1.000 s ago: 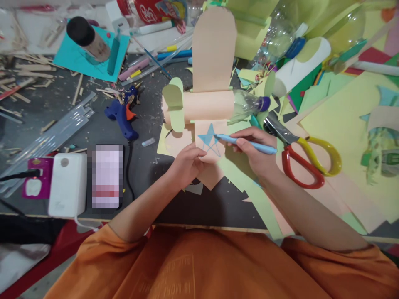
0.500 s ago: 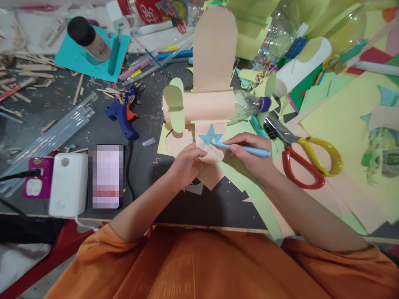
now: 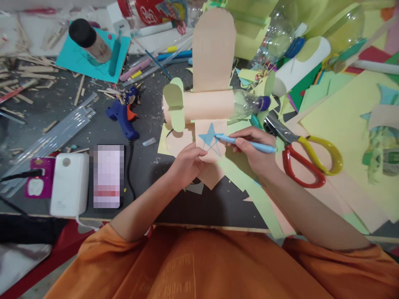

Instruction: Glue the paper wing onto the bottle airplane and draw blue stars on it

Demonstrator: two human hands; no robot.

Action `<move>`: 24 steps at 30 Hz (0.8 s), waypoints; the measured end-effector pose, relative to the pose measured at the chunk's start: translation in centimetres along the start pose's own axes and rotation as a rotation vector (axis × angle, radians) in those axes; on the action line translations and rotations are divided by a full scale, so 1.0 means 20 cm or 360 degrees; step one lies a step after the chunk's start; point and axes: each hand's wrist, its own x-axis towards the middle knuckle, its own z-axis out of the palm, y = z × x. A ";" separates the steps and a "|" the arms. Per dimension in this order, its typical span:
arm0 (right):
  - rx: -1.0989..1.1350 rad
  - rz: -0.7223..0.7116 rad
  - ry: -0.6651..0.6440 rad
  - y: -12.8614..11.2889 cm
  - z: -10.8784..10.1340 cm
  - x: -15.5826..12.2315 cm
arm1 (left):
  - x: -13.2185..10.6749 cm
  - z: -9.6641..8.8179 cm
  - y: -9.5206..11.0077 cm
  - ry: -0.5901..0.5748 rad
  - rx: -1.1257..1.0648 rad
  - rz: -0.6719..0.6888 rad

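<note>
My right hand (image 3: pixel 254 149) grips a light blue marker (image 3: pixel 262 147), its tip on a blue star (image 3: pixel 209 135) drawn on a peach paper wing (image 3: pixel 201 126). The star's upper part is coloured in; its lower points are outlines. My left hand (image 3: pixel 189 164) pinches the wing's near edge, thumb on top and fingers underneath. That wing joins a plastic bottle (image 3: pixel 245 103) wrapped in peach paper, with a purple cap. A second peach wing (image 3: pixel 213 50) extends from the bottle's far side, and a green paper tail piece (image 3: pixel 177 106) crosses its left end.
Scissors (image 3: pixel 307 160) with red and yellow handles lie right of my right hand on paper sheets. A blue glue gun (image 3: pixel 121 118), a phone (image 3: pixel 107 176) and a white power bank (image 3: pixel 69 185) are on the left. Wood scraps (image 3: pixel 34 74) and bottles (image 3: pixel 280 35) lie farther back.
My right hand has shifted slightly right and up with the marker, its tip now higher in the star. More of the star's middle looks coloured. My left hand stays put.
</note>
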 end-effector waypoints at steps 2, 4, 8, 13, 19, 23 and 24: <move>-0.0034 0.0001 0.0010 0.00 0.00 0.00 | 0.00 0.00 0.00 -0.0012 -0.0021 -0.0002; -0.0077 0.0008 -0.0017 -0.01 -0.01 0.00 | 0.00 0.00 0.00 -0.0016 -0.0032 -0.0004; -0.0117 0.0031 -0.0180 -0.02 -0.01 -0.01 | 0.00 0.00 0.00 0.0017 -0.0022 -0.0009; -0.0017 0.0048 -0.0019 -0.02 -0.01 0.00 | 0.01 0.01 0.00 -0.0013 -0.0047 0.0009; -0.0025 0.0106 0.0055 -0.01 0.00 0.00 | 0.01 0.01 0.00 -0.0019 -0.0024 -0.0004; -0.0064 0.0093 -0.0068 -0.02 -0.01 -0.01 | 0.00 0.01 0.00 -0.0026 -0.0001 0.0007; -0.0065 0.0100 -0.0090 -0.03 -0.01 -0.01 | 0.00 0.01 0.00 -0.0033 0.0001 0.0013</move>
